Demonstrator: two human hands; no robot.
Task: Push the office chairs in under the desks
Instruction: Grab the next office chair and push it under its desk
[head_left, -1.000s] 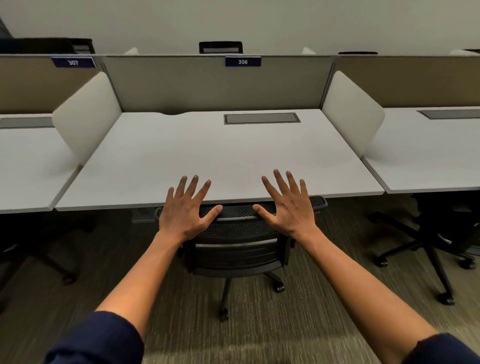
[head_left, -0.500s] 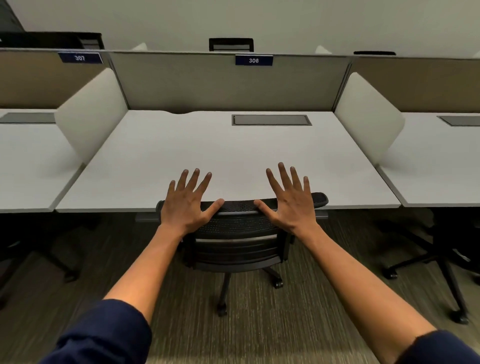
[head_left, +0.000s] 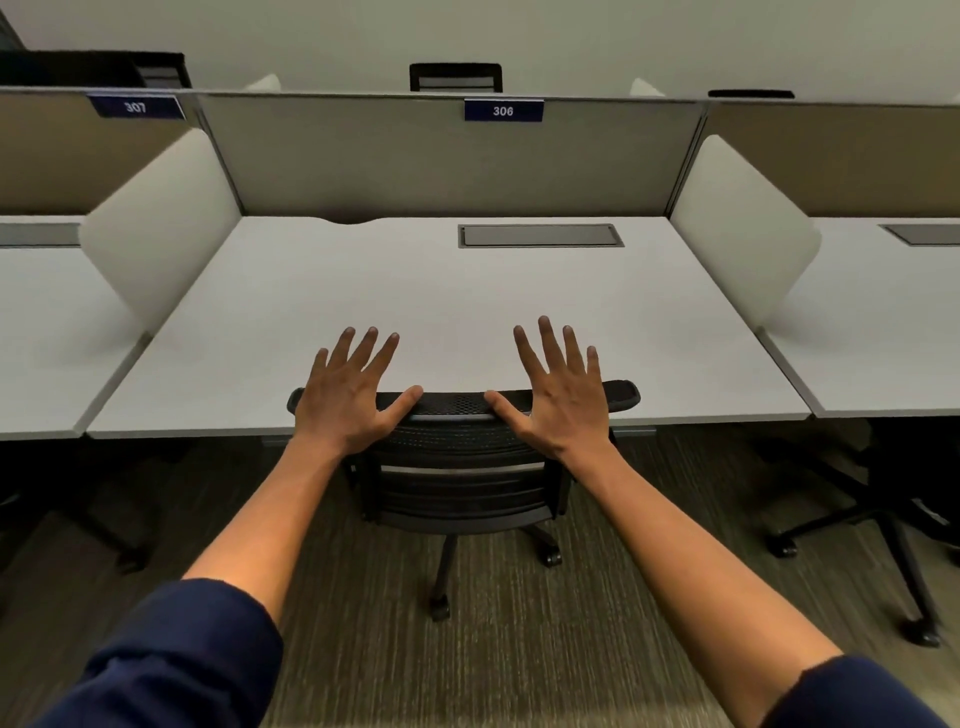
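Observation:
A black mesh office chair (head_left: 457, 483) stands at the front edge of the white desk (head_left: 441, 291) labelled 306, its seat hidden under the desktop and its backrest top level with the edge. My left hand (head_left: 348, 400) lies flat against the left part of the backrest top, fingers spread. My right hand (head_left: 558, 395) lies flat against the right part, fingers spread too. Neither hand grips the chair; only the palms and thumbs touch it.
Another black chair (head_left: 883, 499) sits partly under the right-hand desk (head_left: 893, 332), its wheeled legs sticking out onto the carpet. A chair base (head_left: 67, 519) shows in shadow under the left desk labelled 307. White side screens (head_left: 156, 234) and grey partitions (head_left: 441, 156) bound desk 306.
The chair's backrest has moved forward to the desk edge with both flat hands on it, and my view has come closer to the desk.

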